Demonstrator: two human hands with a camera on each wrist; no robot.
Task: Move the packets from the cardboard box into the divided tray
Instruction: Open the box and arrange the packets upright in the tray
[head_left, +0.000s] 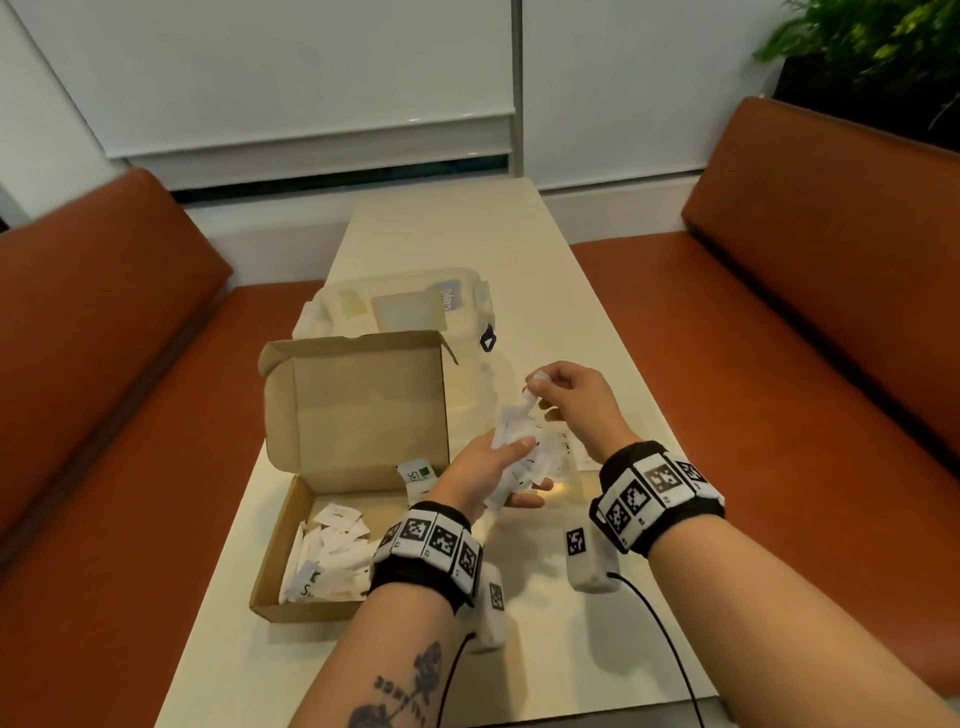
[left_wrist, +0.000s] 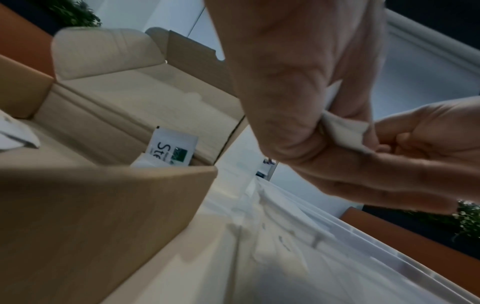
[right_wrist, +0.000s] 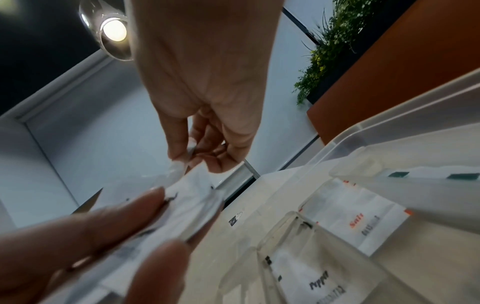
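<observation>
- Closest to the camera, the table's (head_left: 249, 649) near end is bare cream top under both forearms, with two cables trailing off it, so there's some slack down there.
- Next up on the left is the cardboard box (head_left: 280, 561), lid flipped up at the back. Still a fair heap of packets (head_left: 332, 558) in the bottom, plus one green-logo packet (left_wrist: 170, 149) standing against the far right corner.
- The left hand (head_left: 480, 470) sits just right of the box, thumb on top and fingers underneath, gripping a wad of white packets (head_left: 511, 454).
- The right hand (head_left: 574, 397) is above it, thumb and fingertips pinching a single packet (head_left: 535, 384) out of that wad.
- So my read: it's the sorting step, peeling one off the handful to drop it in a slot.
- Under the hands is the clear divided tray (right_wrist: 405, 131). The right wrist view shows a pepper packet (right_wrist: 319, 281) in one compartment and a salt packet (right_wrist: 363, 218) in the next.
- Next move probably needs reading the print on the pinched one, then going low over the matching slot so it doesn't flutter across a divider. Can't read its label from here.
- Room is tight: box wall on the left, tray rim right beside it, and the table's right edge isn't far past the tray.
- Beyond that, a lidded clear container (head_left: 410, 306), then open tabletop to the wall.
</observation>
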